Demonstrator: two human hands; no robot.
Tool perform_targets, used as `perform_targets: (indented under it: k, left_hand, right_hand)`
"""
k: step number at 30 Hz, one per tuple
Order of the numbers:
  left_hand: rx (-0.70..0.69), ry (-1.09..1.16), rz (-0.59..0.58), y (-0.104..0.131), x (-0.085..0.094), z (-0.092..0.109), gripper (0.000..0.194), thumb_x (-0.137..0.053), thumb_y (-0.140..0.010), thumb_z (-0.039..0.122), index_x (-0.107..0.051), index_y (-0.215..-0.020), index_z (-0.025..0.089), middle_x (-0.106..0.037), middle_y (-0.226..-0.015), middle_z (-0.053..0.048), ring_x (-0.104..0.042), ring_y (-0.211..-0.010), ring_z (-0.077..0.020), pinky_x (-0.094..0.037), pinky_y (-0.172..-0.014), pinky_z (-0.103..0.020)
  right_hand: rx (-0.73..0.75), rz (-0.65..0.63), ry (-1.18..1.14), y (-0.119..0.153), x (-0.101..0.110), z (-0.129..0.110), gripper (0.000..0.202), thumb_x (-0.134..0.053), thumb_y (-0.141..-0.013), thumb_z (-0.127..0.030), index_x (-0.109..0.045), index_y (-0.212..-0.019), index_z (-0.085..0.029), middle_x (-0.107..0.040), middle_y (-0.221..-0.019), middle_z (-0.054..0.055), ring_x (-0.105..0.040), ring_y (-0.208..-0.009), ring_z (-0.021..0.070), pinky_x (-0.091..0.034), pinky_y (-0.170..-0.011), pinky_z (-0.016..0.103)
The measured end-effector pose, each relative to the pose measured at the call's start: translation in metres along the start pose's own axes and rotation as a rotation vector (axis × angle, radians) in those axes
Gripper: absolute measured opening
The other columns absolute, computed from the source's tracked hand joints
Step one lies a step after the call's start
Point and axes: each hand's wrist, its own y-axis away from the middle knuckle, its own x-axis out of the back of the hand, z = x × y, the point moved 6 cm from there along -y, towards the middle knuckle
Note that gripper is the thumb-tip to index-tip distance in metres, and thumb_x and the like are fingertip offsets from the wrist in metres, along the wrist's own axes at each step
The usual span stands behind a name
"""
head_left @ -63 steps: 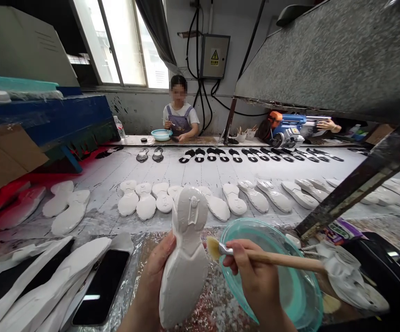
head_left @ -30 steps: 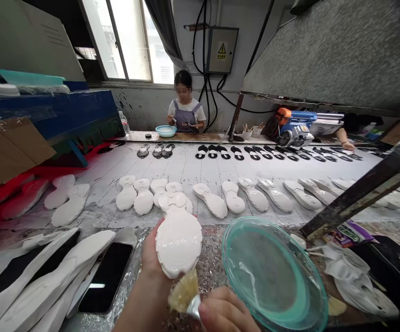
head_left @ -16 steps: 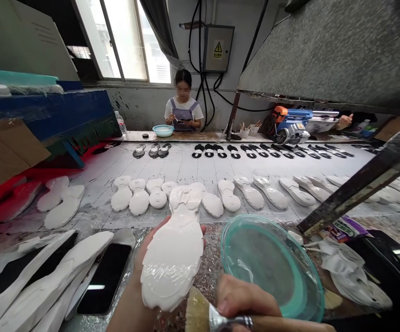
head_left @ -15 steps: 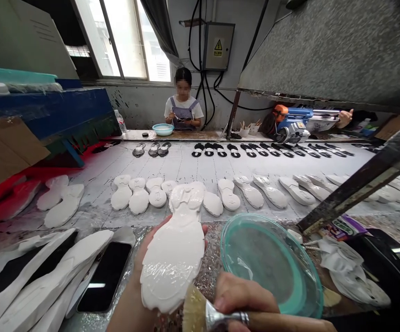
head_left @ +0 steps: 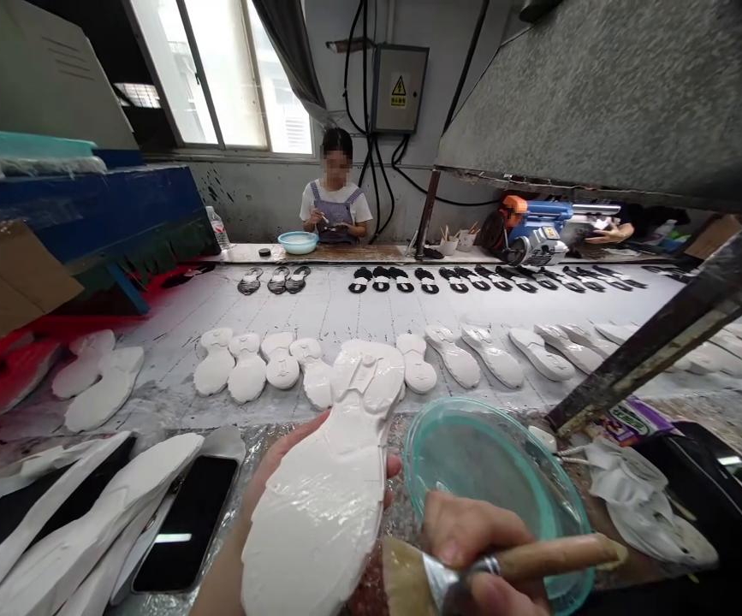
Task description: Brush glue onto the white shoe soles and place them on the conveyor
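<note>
My left hand (head_left: 266,470) holds a white shoe sole (head_left: 325,500) from beneath, tilted, its wide end toward me. The sole's upper face has a wet sheen. My right hand (head_left: 473,532) grips a flat brush (head_left: 554,558) with a wooden handle, a metal ferrule and pale bristles. The bristle end is near the sole's right edge; I cannot tell whether they touch. Just beyond my right hand lies a teal bowl (head_left: 466,441) covered in clear plastic.
White soles (head_left: 247,370) line the belt (head_left: 171,316), with black-and-white ones behind. More soles (head_left: 120,496) and a phone (head_left: 187,524) lie at left. A metal post (head_left: 653,329) slants at right. Across the belt sits a co-worker (head_left: 335,201); another person's hand (head_left: 611,233) shows by a blue machine (head_left: 541,229).
The sole has come closer and turned, its narrow end swinging right. My right hand and the brush have shifted right, and the brush handle now points more upward.
</note>
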Motion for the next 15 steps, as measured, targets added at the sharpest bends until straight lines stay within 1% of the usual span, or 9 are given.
perform_targets:
  k: [3,5,8,10,12,14,15]
  left_hand:
    - [0.095,0.046,0.085,0.004,0.004,-0.006,0.057,-0.061,-0.079,0.062,-0.075,-0.081,0.007,-0.076,-0.075,-0.012,-0.069,-0.064,-0.0225,-0.054,-0.068,-0.032]
    - [0.139,0.043,0.091,0.008,-0.002,-0.007,0.058,-0.057,-0.081,0.059,-0.075,-0.085,0.004,-0.075,-0.073,-0.012,-0.069,-0.064,-0.0219,-0.054,-0.066,-0.031]
    - [0.11,0.046,0.081,0.01,-0.014,-0.003,0.04,-0.061,-0.08,0.046,-0.073,-0.073,0.009,-0.073,-0.07,-0.009,-0.065,-0.057,-0.0181,-0.051,-0.058,-0.026]
    - [0.086,0.024,0.073,0.009,-0.016,-0.001,0.033,-0.064,-0.078,0.042,-0.072,-0.07,0.011,-0.073,-0.071,-0.009,-0.066,-0.06,-0.0197,-0.053,-0.062,-0.029]
    - [0.012,-0.018,0.101,0.006,-0.011,0.003,0.027,-0.067,-0.076,0.039,-0.073,-0.074,0.013,-0.072,-0.071,-0.008,-0.065,-0.061,-0.0202,-0.053,-0.066,-0.032]
    - [-0.146,-0.078,0.163,0.005,-0.002,0.01,0.018,-0.071,-0.074,0.033,-0.073,-0.076,0.015,-0.07,-0.069,-0.005,-0.064,-0.06,-0.0182,-0.052,-0.064,-0.029]
    - [-0.233,-0.115,0.187,0.006,0.001,0.013,0.015,-0.073,-0.074,0.031,-0.073,-0.078,0.016,-0.07,-0.068,-0.003,-0.063,-0.059,-0.017,-0.051,-0.063,-0.028]
  right_hand:
    - [-0.023,-0.078,0.024,0.0,0.001,0.001,0.018,-0.064,-0.089,-0.043,-0.072,-0.099,-0.03,-0.053,-0.066,-0.002,-0.046,-0.06,0.0139,-0.037,-0.058,0.028]
    - [-0.056,-0.067,0.039,-0.001,0.007,0.001,0.017,-0.065,-0.088,-0.042,-0.072,-0.096,-0.028,-0.055,-0.07,-0.001,-0.048,-0.063,0.0144,-0.04,-0.061,0.029]
    - [-0.045,-0.027,0.013,-0.004,0.015,-0.003,0.018,-0.066,-0.088,-0.043,-0.071,-0.093,-0.026,-0.057,-0.069,0.0,-0.051,-0.063,0.0147,-0.043,-0.061,0.028]
    - [-0.008,-0.027,0.055,-0.007,0.017,-0.007,0.018,-0.066,-0.089,-0.042,-0.071,-0.095,-0.025,-0.058,-0.067,0.0,-0.052,-0.062,0.0145,-0.044,-0.06,0.028]
    - [-0.041,-0.04,0.142,-0.009,0.019,-0.006,0.018,-0.067,-0.089,-0.04,-0.072,-0.095,-0.024,-0.06,-0.068,0.001,-0.053,-0.061,0.0144,-0.044,-0.058,0.027]
    - [-0.101,-0.024,0.254,-0.011,0.02,-0.004,0.017,-0.067,-0.089,-0.037,-0.074,-0.092,-0.022,-0.062,-0.067,0.002,-0.053,-0.058,0.0137,-0.043,-0.054,0.025]
    - [-0.103,-0.004,0.31,-0.011,0.02,-0.004,0.016,-0.066,-0.089,-0.034,-0.075,-0.091,-0.021,-0.063,-0.067,0.002,-0.054,-0.056,0.0134,-0.043,-0.051,0.025]
